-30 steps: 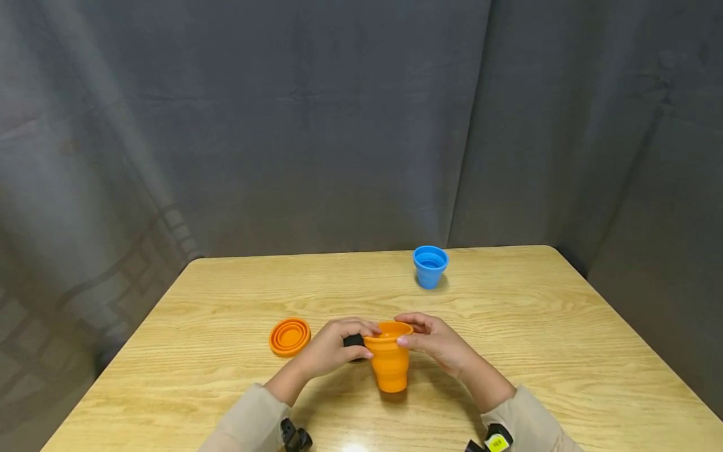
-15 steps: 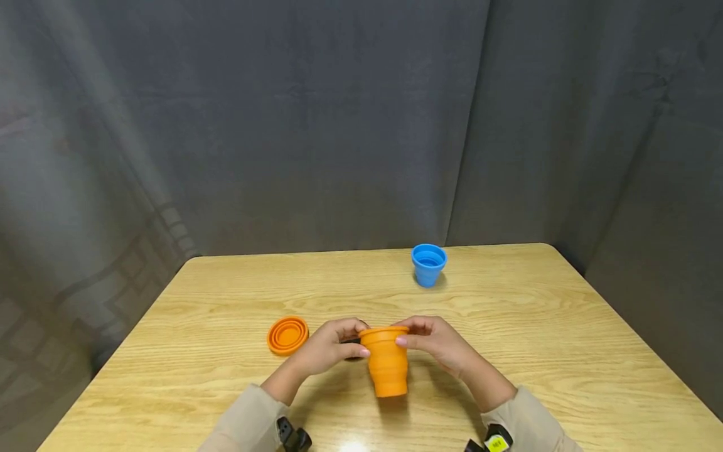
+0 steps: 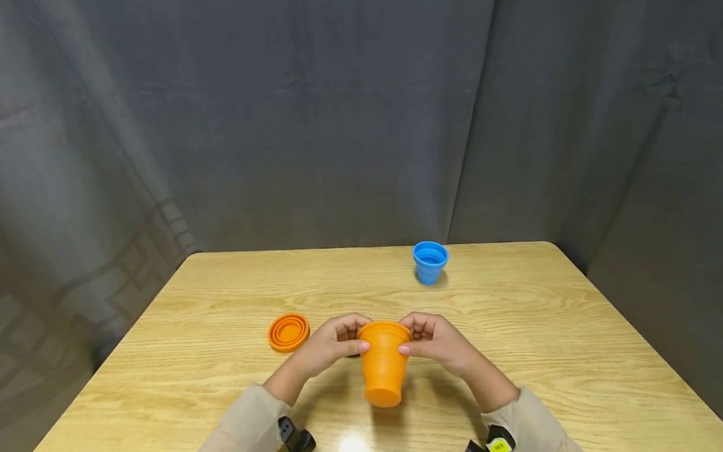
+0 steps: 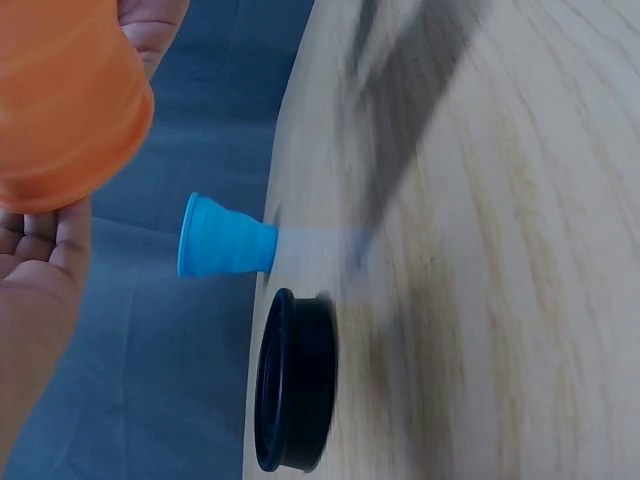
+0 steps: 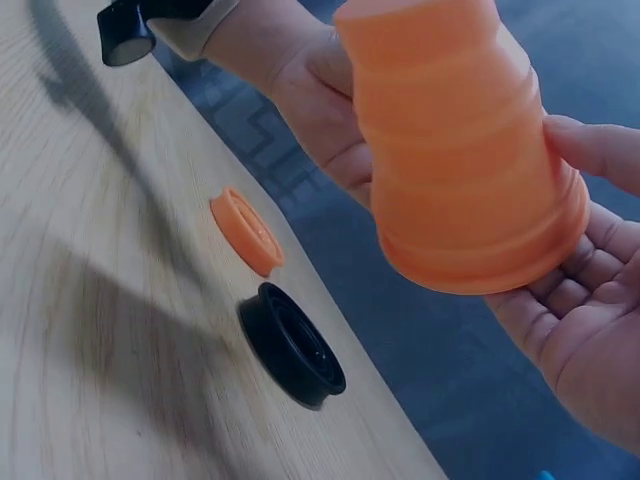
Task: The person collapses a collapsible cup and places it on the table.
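Observation:
An orange collapsible cup (image 3: 385, 364), drawn out to full height, is held above the table between both hands. Its mouth tips away from me, so the base faces toward me. My left hand (image 3: 332, 347) grips the rim from the left, thumb on the near side. From the right, my right hand (image 3: 437, 342) pinches the same rim, with its thumb in front and fingers behind. Below and behind the cup lies a flattened black collapsible cup (image 5: 292, 346), mostly hidden in the head view but plain in both wrist views.
A flattened orange collapsible cup (image 3: 289, 333) lies on the wooden table (image 3: 226, 301) left of the hands. Farther back and to the right stands a blue collapsible cup (image 3: 430, 263), partly extended. A grey curtain (image 3: 316, 125) hangs behind the table.
Both hands have tilted the orange cup, its mouth turning away and its base swinging toward me. The inside, visible earlier, is now out of sight. The other cups stay where they were.

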A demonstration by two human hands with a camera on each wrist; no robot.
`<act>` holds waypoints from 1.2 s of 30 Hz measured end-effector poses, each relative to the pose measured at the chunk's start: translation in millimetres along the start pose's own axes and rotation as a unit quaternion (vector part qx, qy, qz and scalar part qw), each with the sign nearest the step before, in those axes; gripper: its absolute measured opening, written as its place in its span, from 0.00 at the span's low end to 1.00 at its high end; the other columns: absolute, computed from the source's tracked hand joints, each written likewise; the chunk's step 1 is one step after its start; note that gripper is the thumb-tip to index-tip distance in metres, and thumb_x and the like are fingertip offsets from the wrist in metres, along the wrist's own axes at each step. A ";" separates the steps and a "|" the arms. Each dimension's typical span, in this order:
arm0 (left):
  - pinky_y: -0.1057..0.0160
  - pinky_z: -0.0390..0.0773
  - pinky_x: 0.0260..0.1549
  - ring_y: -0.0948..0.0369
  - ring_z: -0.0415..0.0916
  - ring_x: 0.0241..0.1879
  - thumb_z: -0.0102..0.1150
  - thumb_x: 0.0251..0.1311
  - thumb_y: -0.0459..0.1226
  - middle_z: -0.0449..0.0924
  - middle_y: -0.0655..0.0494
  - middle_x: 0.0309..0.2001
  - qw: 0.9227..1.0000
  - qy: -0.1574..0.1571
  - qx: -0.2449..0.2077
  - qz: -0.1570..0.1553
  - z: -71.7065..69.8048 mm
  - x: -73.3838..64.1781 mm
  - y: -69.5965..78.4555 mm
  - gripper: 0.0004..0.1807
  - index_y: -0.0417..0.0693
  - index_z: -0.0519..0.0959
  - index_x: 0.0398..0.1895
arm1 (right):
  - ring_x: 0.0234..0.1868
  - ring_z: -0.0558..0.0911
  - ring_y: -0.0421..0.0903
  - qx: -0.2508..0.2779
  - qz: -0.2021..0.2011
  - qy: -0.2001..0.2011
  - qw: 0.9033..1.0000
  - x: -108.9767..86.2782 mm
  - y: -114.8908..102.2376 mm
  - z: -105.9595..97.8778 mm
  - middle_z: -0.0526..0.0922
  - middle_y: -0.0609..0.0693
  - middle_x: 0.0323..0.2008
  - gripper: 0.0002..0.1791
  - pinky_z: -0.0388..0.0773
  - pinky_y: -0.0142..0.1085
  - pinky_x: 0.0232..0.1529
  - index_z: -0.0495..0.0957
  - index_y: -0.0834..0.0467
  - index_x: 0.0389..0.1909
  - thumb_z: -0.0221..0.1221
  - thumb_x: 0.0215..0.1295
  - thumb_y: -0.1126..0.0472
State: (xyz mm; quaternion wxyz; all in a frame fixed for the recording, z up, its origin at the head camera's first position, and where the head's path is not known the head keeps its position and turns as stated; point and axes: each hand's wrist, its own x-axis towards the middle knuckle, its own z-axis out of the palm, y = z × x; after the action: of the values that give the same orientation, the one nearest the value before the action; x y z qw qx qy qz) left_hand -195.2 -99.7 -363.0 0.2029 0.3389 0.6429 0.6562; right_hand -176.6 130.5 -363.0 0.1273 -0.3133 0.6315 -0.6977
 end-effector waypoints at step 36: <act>0.69 0.72 0.26 0.66 0.68 0.26 0.47 0.56 0.24 0.73 0.44 0.30 0.971 0.174 0.160 0.037 17.6 10.7 17.9 0.10 0.28 0.72 0.41 | 0.41 0.75 0.43 0.142 -0.077 -0.018 0.987 6.1 11.6 13.2 0.73 0.52 0.42 0.17 0.71 0.32 0.42 0.63 0.62 0.48 0.46 0.58 0.76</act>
State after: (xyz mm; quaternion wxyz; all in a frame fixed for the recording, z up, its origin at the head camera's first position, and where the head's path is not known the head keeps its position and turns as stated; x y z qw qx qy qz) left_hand -187.1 -81.4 -344.4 0.0067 0.2714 0.7516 0.6011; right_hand -175.9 114.4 -372.3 0.1278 -0.3518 0.4976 -0.7825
